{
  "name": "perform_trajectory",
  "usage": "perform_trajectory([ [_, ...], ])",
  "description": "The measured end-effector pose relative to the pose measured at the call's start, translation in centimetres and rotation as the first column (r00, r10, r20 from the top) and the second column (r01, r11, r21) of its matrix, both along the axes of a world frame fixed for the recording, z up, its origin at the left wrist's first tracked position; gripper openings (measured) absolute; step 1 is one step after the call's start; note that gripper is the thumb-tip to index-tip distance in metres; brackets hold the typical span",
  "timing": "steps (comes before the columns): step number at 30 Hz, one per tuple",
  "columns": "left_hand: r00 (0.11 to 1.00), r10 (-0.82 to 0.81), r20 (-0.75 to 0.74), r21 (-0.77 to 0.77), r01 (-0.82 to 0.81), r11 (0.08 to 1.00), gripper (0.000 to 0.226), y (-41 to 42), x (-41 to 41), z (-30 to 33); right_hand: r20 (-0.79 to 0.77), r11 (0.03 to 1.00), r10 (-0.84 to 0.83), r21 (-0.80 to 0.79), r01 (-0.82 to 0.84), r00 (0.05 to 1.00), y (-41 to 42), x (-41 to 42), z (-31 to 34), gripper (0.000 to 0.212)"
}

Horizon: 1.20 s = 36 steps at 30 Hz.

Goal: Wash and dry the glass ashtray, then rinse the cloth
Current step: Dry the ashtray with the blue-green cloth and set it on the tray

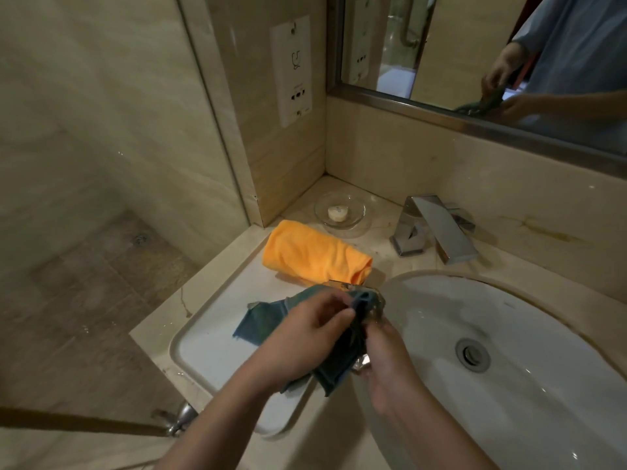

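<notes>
Drying step judged in hand: left hand (305, 329) pinches blue cloth (268, 322) against glass ashtray (375, 305), gripped by right hand (385, 359) just left of sink (543, 300); cloth rinse outstanding.

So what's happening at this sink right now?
A person is wiping a glass ashtray with a dark blue cloth. The left hand pinches the cloth against it, the right hand holds the ashtray beside the basin. A rolled orange towel lies behind; the tap shows no water.
</notes>
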<state>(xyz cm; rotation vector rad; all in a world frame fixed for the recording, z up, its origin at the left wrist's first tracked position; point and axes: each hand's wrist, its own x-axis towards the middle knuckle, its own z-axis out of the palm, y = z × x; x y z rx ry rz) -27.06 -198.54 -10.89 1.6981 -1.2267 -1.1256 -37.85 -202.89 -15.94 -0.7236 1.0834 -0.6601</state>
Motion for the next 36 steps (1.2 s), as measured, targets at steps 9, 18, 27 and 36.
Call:
perform_trajectory([
  [9, 0.657, -0.091, 0.748, -0.13, 0.28, 0.951, 0.05, 0.0, 0.5, -3.5, 0.091, 0.996, -0.04, 0.087, 0.032, 0.995, 0.2, -0.2, -0.6, 0.036],
  [18, 0.647, -0.048, 0.761, -0.218, 0.324, 0.921, 0.046, 0.1, 0.1, -5.2, 0.47, 0.971, -0.06, 0.23, -0.057, 0.88, -0.8, -0.9, 0.5, 0.072],
  [27, 0.777, -0.366, 0.512, -0.083, 0.469, 0.88, 0.054, 1.0, -0.4, -4.5, 0.496, 0.95, -0.1, 0.305, -0.065, 0.863, -0.8, -0.7, 0.9, 0.073],
  [36, 0.614, -0.285, 0.736, 0.1, 0.318, 0.943, 0.07, 0.3, -0.3, -4.0, 0.477, 0.97, -0.079, 0.24, -0.043, 0.875, 0.4, -0.1, 1.1, 0.06],
])
